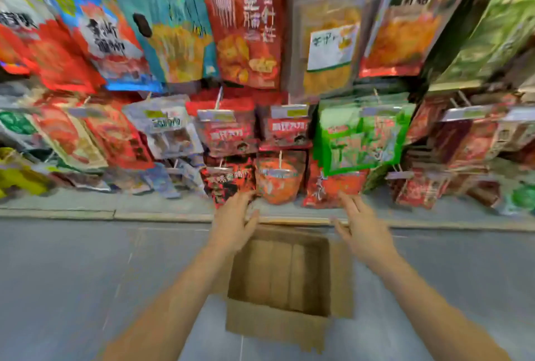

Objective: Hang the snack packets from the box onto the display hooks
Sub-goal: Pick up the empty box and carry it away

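**Reaching over a box that looks emptied**

Both bare forearms run up from the bottom of the frame, one on each side of the box [275, 323], which sits open on the grey floor [72, 273] at lower centre. Its inside shows only plain cardboard. The picture is blurred, but no packet can be made out in it.

Above the box's far rim, at mid-frame, both hands are empty. The left hand [234, 221] has its fingers straight and loosely together. The right hand [362, 230] has its fingers spread wide.

The left fingertips overlap the lower edge of a black-red packet [228, 184]; whether they touch it cannot be told. The right fingertips lie just below a red packet [333, 189], apart from it. Both belong to the bottom row of packets [278, 184], hung just above the ledge [144, 210].

Further rows fill the upper frame, on hooks [218, 98] that jut out above the bags.

By my reading, the hanging is done or nearly so, and the hands are either tidying the bottom row or between reaches. The next move calls for checking the box for leftovers. Any packet found would need pinching at its top, with its hole threaded onto a free hook.
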`<state>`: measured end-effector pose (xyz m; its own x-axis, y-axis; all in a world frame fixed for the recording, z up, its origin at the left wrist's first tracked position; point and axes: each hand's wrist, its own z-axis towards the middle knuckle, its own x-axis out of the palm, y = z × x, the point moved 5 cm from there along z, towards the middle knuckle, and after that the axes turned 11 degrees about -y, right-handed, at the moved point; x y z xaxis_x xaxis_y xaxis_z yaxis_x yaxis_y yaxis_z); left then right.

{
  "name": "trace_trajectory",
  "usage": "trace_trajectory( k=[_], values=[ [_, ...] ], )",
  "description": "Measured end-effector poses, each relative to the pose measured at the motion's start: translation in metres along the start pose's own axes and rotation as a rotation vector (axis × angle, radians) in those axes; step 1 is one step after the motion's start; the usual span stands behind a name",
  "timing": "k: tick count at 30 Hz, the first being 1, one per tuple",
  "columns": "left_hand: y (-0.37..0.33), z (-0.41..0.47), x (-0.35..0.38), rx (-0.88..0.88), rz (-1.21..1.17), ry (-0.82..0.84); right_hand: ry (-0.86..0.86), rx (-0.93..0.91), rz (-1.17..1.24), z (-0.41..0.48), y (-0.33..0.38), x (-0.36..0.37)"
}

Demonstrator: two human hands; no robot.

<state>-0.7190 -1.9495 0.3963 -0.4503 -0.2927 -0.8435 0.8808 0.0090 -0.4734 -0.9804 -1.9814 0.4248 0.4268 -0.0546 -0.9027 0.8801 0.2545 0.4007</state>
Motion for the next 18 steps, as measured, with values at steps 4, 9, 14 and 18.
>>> trace_trajectory(
  k=[4,9,14,18],
  values=[
    [0.1,-0.069,0.128,-0.229,0.044,0.278,0.188,0.189,-0.046,-0.054,-0.067,0.146],
    [0.222,-0.157,0.28,-0.366,0.136,0.487,0.31,0.313,-0.075,-0.118,-0.164,0.334],
    [0.298,-0.192,0.361,-0.369,0.343,0.332,0.226,0.341,-0.24,-0.147,-0.24,0.443],
    [0.328,-0.198,0.401,-0.643,0.173,0.334,0.182,0.468,-0.053,-0.153,-0.264,0.483]
  ],
)
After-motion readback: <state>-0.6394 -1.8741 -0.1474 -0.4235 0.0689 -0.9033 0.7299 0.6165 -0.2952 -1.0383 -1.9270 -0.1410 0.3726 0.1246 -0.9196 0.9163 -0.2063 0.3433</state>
